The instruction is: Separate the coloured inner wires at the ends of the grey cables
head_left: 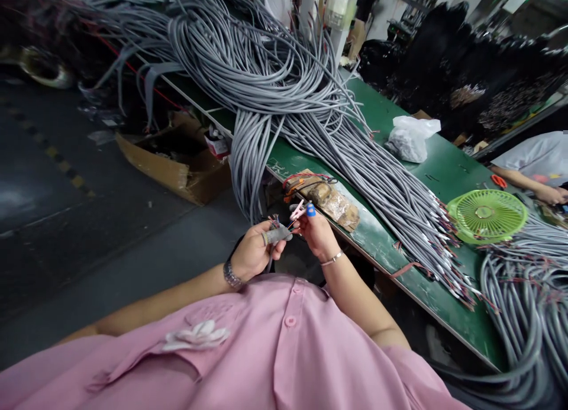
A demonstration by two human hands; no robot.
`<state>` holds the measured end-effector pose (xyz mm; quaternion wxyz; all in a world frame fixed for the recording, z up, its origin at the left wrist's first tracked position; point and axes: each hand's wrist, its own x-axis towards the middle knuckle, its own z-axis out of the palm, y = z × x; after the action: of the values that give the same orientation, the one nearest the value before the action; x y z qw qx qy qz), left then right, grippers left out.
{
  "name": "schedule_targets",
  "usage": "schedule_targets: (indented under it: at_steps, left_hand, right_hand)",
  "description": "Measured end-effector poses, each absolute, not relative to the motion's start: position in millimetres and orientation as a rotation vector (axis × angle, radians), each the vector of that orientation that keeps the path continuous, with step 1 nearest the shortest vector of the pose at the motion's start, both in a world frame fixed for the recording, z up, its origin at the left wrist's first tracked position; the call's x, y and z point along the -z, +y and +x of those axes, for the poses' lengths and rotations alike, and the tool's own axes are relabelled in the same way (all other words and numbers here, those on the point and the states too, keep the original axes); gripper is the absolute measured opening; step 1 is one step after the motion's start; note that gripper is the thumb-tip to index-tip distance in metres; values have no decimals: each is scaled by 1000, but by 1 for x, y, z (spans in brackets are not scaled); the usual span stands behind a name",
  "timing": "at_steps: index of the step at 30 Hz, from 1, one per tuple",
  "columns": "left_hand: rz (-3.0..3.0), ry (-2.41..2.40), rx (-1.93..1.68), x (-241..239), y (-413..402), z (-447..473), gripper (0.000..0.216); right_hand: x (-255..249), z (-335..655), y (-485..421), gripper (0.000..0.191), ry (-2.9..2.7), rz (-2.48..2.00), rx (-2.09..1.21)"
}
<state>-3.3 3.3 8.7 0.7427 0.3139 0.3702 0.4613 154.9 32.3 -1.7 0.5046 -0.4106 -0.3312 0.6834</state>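
My left hand (pixel 254 254) is closed around the end of a grey cable, where thin coloured wires (pixel 275 220) fan out above the fingers. A grey cover wraps its thumb. Close beside it, my right hand (pixel 316 235) has its fingers pinched on the coloured wires, with a blue cover (pixel 310 209) on one fingertip. A small pale pink piece (pixel 298 211) shows at those fingers; its kind is too small to tell. Just beyond the hands, at the table's edge, lies a tape-wrapped block (pixel 333 202) with red, orange and black wires on it.
Bundled grey cables (pixel 248 61) spread over the green table (pixel 377 111). A green round fan guard (pixel 487 215), a white plastic bag (pixel 412 138) and red-handled scissors (pixel 498 181) lie there too. At right are another person's hands (pixel 550 194). A cardboard box (pixel 177 167) stands below, left.
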Motion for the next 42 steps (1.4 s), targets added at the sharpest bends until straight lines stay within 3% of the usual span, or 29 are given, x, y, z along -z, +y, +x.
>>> schedule_targets:
  at_steps: [5,11,19,27,35,42]
  left_hand:
    - [625,783,-1027,-10,8,-2,16]
    - [536,753,-1032,-6,13,-2,18]
    - [526,796,-972,-2,12,-1,20]
    - [702,830,-984,-7,8,-4,19]
    - [754,886,-1118,-18,2,-2,19]
    - [739,914,-1142,-13,7,1,15]
  right_hand:
    - [8,146,34,51,-829,-1052,-1385]
    - [7,143,41,46,-573,-829,-1706]
    - [8,139,45,39,-434,-843,-1653]
    - [6,148,39,58,-466,-790,-1815]
    - [-5,148,33,33,-519,-900,-1657]
    - [1,145,36,45,-571,-853,-1758]
